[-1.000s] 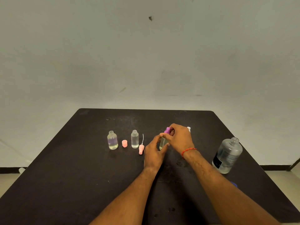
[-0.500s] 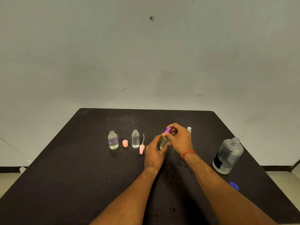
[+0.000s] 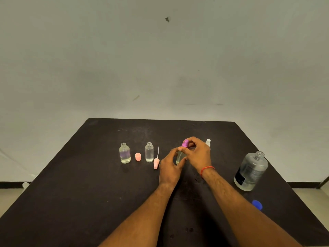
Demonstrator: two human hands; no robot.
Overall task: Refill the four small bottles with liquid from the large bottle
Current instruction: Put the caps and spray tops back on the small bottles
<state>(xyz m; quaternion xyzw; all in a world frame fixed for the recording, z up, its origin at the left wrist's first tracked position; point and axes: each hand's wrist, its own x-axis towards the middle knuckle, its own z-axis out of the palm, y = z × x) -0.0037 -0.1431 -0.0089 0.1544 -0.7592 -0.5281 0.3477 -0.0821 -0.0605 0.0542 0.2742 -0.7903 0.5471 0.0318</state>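
Both hands meet on one small bottle at the middle of the worktop (image 3: 71, 193). Fingers and thumb of the left hand (image 3: 170, 169) curl round the glass body of the held bottle (image 3: 179, 157), which is roughly upright and has yellowish liquid in it. The hand hides the bottle's base, so I cannot tell whether it touches the worktop. Reaching in from the right, the right hand (image 3: 198, 154) pinches the purple cap (image 3: 185, 143) at the bottle's neck between thumb and fingertips. A red thread (image 3: 207, 169) circles that wrist.

Just behind the right hand stands a white-topped bottle (image 3: 208, 142), mostly hidden by the knuckles, with only its top showing. Left of the hands, near the left knuckles, a pink spray top (image 3: 156, 163) rests on the worktop with its thin white tube pointing up. Just beside it a slim bottle (image 3: 149, 152) stands upright with its neck open and clear liquid inside. A pink cap (image 3: 138, 156) sits between that and a round bottle (image 3: 125, 153), which is also open and holds liquid with a faint purple tint.

Well apart on the right stands the large bottle (image 3: 251, 172), with its mouth open, a dark label on its side and clear liquid low inside. Its blue cap (image 3: 257, 205) lies nearer the person, just beside the right forearm. A pale wall (image 3: 160, 59) rises behind the dark worktop.
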